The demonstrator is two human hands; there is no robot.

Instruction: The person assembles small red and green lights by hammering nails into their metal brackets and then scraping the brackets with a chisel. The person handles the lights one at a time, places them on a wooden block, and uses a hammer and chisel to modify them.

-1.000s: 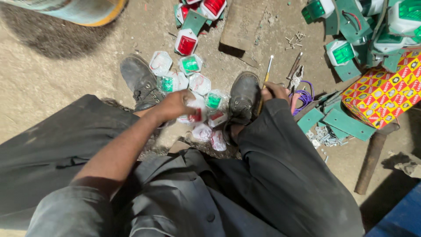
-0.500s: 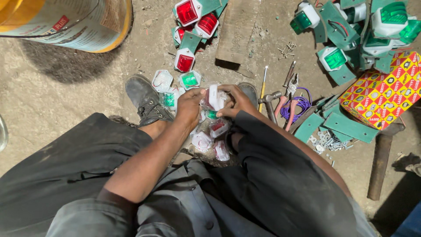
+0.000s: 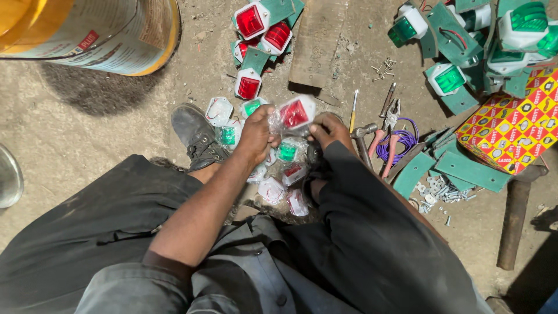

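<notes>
Since 1 second ago both hands have risen from the floor pile: the left hand and right hand now grip 1 plastic-wrapped red lamp pinched between them above the wrapped lamps, indicating unwrapping is under way.

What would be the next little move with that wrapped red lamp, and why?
Probably peel the clear wrap off. Both hands, left hand and right hand, grip the red lamp at its two sides, and the plastic still covers it, while the red lamps by the green brackets lie bare.
</notes>
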